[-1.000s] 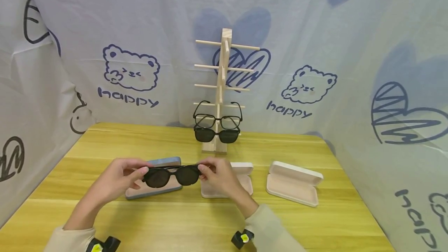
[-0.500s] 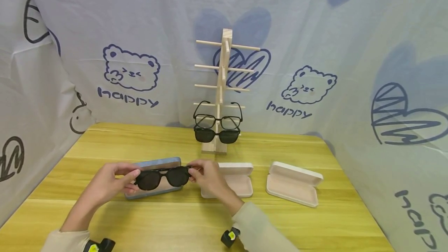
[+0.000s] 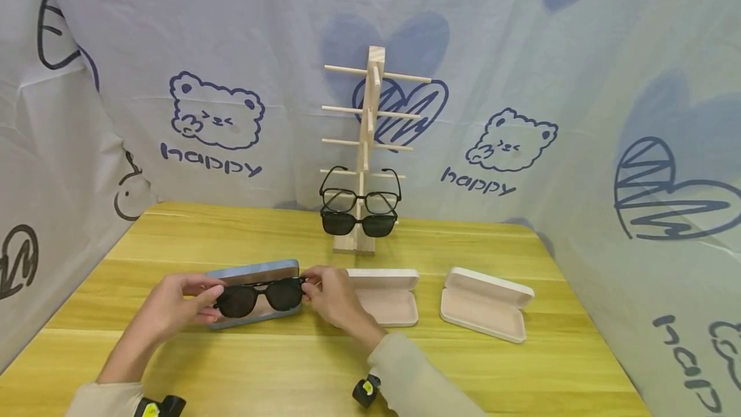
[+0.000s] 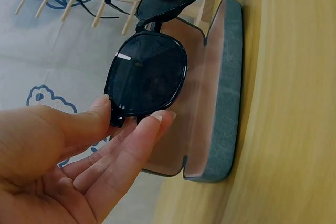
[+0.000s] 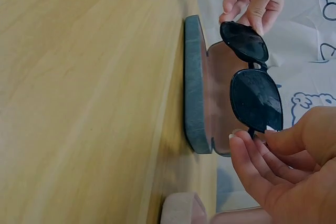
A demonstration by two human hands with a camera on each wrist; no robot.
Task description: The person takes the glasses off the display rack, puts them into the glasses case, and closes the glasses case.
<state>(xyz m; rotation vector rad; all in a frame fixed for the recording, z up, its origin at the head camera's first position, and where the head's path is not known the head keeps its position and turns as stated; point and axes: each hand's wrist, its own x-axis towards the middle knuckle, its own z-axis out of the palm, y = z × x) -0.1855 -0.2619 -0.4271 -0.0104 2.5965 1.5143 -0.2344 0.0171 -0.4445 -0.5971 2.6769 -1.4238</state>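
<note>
The black sunglasses (image 3: pixel 271 295) have slid leftward and a little nearer over the last second, so they now overlap the open blue case (image 3: pixel 255 269) rather than jutting past its right end; as I judge it, they are lined up with it (whether they touch it, I cannot tell). The left hand (image 3: pixel 164 311) pinches their left end, the right hand (image 3: pixel 332 298) their right. To the right, two pale cases, the middle one (image 3: pixel 399 309) and the far-right one (image 3: pixel 483 313), lie open on the yellow wooden table (image 3: pixel 278 372). Farther back, a wooden rack (image 3: pixel 368 129) holds clear-lensed glasses (image 3: pixel 360 197) above a dark pair (image 3: pixel 379 225). Printed cloth (image 3: pixel 301 50) hangs behind and on both sides.
</note>
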